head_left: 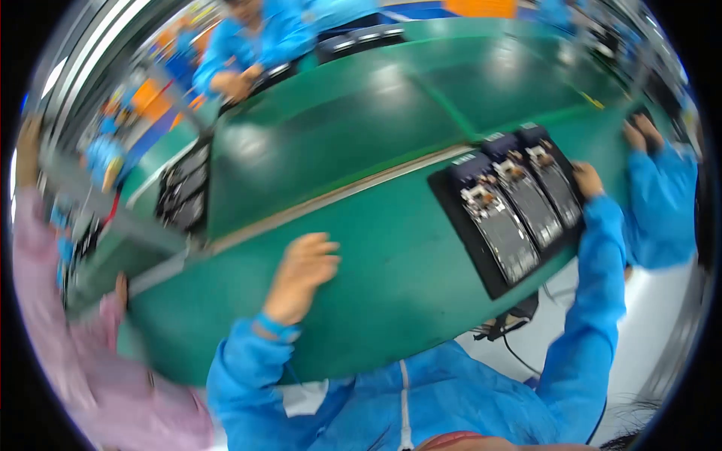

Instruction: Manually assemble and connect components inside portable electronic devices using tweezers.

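Observation:
A black tray lies at an angle on the green bench to the right. Three opened smartphones sit side by side in it, their circuit boards and dark batteries exposed and dark blue flaps at their far ends. My right hand is closed on the tray's right edge, with some fingers hidden. Over the bench to the left of the tray hovers my left hand, blurred, its fingers loosely bent and a little apart. I see nothing in it, and it touches neither tray nor phones.
A raised strip divides the green bench from a green surface beyond. Another tray of phones is at the left. A person in pink stands at left; co-workers in blue sit across and at right.

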Available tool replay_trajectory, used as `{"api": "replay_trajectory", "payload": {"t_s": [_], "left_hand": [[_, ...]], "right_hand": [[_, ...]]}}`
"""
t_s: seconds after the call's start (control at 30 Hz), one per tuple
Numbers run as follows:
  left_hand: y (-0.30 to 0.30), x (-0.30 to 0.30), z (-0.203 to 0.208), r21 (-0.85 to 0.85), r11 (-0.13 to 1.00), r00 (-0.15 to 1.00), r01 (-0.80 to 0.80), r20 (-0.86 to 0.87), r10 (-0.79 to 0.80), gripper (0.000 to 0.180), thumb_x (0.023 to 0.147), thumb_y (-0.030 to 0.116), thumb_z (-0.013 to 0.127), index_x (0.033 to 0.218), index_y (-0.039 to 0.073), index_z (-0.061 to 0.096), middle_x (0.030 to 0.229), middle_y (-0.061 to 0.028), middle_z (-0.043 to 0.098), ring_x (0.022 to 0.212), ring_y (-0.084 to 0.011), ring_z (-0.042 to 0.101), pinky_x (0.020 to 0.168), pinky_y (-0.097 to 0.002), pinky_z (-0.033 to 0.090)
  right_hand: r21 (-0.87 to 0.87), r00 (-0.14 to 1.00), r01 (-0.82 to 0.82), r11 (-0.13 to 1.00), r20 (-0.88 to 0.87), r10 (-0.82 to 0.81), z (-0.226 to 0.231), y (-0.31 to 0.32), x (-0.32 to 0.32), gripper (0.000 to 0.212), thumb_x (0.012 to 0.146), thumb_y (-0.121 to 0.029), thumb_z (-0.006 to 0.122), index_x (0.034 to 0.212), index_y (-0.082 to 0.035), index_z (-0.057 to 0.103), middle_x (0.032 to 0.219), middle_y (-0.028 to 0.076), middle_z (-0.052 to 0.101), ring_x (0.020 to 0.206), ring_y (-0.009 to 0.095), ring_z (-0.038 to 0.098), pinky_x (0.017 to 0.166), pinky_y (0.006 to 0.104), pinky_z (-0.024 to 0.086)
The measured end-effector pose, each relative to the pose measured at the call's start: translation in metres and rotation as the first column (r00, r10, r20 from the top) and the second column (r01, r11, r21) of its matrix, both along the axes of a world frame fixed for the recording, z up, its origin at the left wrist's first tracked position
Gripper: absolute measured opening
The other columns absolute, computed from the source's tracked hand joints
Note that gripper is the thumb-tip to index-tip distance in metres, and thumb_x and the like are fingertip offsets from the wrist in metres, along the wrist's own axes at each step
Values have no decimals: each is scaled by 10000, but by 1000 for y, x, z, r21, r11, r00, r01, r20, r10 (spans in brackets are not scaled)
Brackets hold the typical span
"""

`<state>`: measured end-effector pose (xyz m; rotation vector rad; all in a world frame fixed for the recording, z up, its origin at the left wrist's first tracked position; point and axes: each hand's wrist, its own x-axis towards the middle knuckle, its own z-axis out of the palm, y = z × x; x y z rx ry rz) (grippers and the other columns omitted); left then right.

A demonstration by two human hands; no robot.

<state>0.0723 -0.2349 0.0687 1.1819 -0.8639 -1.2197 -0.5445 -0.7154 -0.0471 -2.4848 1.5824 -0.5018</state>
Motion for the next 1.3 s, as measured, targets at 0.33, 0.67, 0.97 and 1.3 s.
{"api": "replay_trajectory", "payload": {"t_s": [0.33, 0.67, 0.97, 1.3], "left_hand": [[105, -45, -10, 243, 825, 850, -510, 291, 440, 771, 837, 188, 725, 1434, 48, 258, 1285, -169, 423, 1049, -201, 504, 908, -337, 440], [74, -46, 60, -177, 984, 306, -28, 935, 177, 673, 641, 87, 818, 1243, 94, 519, 1337, -201, 421, 1250, -428, 401, 1060, -484, 348], [-34, -46, 22, -107, 966, 175, 237, 982, 66, 572, 611, 112, 848, 1106, 150, 565, 1319, -155, 469, 1217, -389, 454, 983, -463, 395], [-27, -61, 12, -203, 961, 179, 188, 969, 170, 295, 769, 78, 722, 1037, 165, 633, 1287, -122, 510, 1172, -344, 493, 958, -437, 385]], "right_hand": [[288, 886, -359, 888, 405, 227, 88, 296, 248, 445, 850, 24, 567, 1294, -7, 550, 1120, 133, 553, 1050, 259, 558, 887, 310, 460], [57, 646, -575, 816, 644, 410, 144, 354, 317, 449, 824, 126, 554, 1250, -14, 591, 1066, 68, 513, 793, 101, 476, 681, 217, 405], [160, 764, -623, 765, 335, 552, 161, 394, 305, 421, 812, 97, 602, 1219, -5, 574, 822, 122, 581, 709, 255, 614, 641, 313, 493], [-15, 666, -711, 703, 306, 680, 132, 393, 325, 369, 725, 69, 657, 1088, 11, 625, 862, 123, 614, 655, 242, 614, 548, 342, 506]]}}
